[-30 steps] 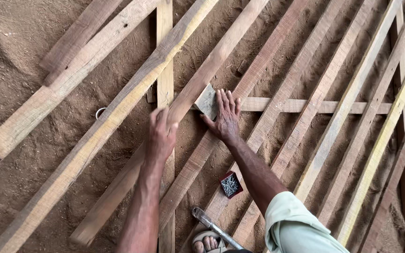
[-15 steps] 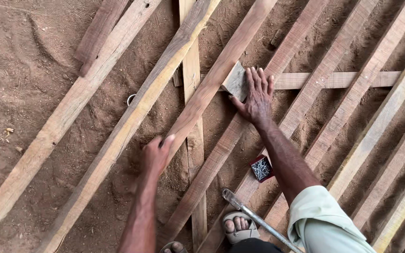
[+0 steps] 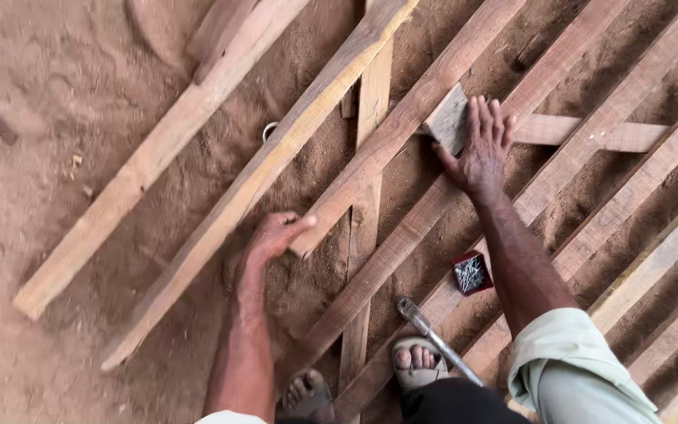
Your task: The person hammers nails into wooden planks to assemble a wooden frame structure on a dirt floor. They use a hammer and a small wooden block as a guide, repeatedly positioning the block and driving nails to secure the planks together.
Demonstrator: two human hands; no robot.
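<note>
Wooden slat (image 3: 402, 129) is gripped at its near end by the left hand (image 3: 272, 235), fingers curled round it, likely for positioning over the cross slat (image 3: 366, 235). Small wood block (image 3: 447, 118) is pinned under the spread right hand (image 3: 480, 145). Nail box (image 3: 471, 273) lies beside the right forearm.

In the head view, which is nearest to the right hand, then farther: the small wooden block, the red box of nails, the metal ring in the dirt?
1. Small wooden block: touching the right hand, at its left.
2. Red box of nails: below, beside the forearm.
3. Metal ring: far left, on the dirt.
</note>
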